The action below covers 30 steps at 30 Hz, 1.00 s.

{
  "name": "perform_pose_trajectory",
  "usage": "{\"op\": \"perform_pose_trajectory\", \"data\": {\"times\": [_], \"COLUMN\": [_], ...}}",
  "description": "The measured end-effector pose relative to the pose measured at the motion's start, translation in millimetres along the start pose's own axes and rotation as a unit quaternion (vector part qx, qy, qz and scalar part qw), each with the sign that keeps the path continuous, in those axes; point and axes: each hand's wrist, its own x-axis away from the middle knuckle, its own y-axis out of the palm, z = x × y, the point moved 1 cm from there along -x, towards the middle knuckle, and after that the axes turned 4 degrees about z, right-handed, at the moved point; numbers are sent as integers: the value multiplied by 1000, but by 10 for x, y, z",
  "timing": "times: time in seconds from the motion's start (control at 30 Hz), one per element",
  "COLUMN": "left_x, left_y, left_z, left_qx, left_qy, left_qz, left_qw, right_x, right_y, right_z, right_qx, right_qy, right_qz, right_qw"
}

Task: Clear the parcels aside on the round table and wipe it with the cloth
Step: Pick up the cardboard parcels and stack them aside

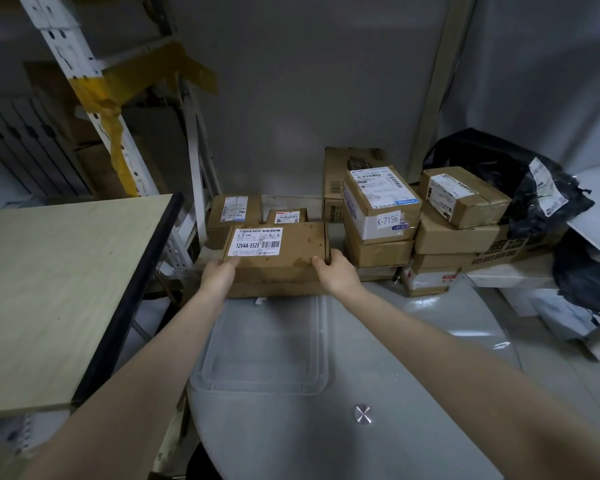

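A flat brown cardboard parcel (291,247) with a white barcode label lies at the far edge of the round glass table (413,393). My left hand (219,275) grips its near left corner and my right hand (336,271) grips its near right corner. It rests on another brown box beneath it. Two smaller parcels (234,211) stand just behind it. A stack of several parcels (381,209) stands to the right. No cloth is in view.
A clear plastic lid (264,348) lies on the glass table below my hands. A wooden board with a black edge (59,289) stands at the left. Black plastic bags (541,195) sit at the far right. Metal shelving (84,81) rises at the back left.
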Motion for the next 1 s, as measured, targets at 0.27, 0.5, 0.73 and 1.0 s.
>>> {"op": "perform_pose_trajectory", "data": {"times": [0.27, 0.5, 0.73, 1.0], "left_x": [-40, 211, 827, 1277], "left_y": [15, 144, 753, 1382], "left_z": [-61, 133, 513, 834], "left_qx": [-87, -210, -176, -172], "left_qy": [30, 95, 192, 241], "left_qz": [5, 130, 53, -38], "left_qw": [996, 964, 964, 954], "right_x": [56, 359, 386, 115], "right_y": [-31, -509, -1231, -1978], "right_z": [17, -143, -10, 359], "right_qx": [29, 68, 35, 2], "right_qy": [2, -196, -187, -7], "right_qz": [-29, 149, 318, 443], "right_qw": [999, 967, 929, 897]}}
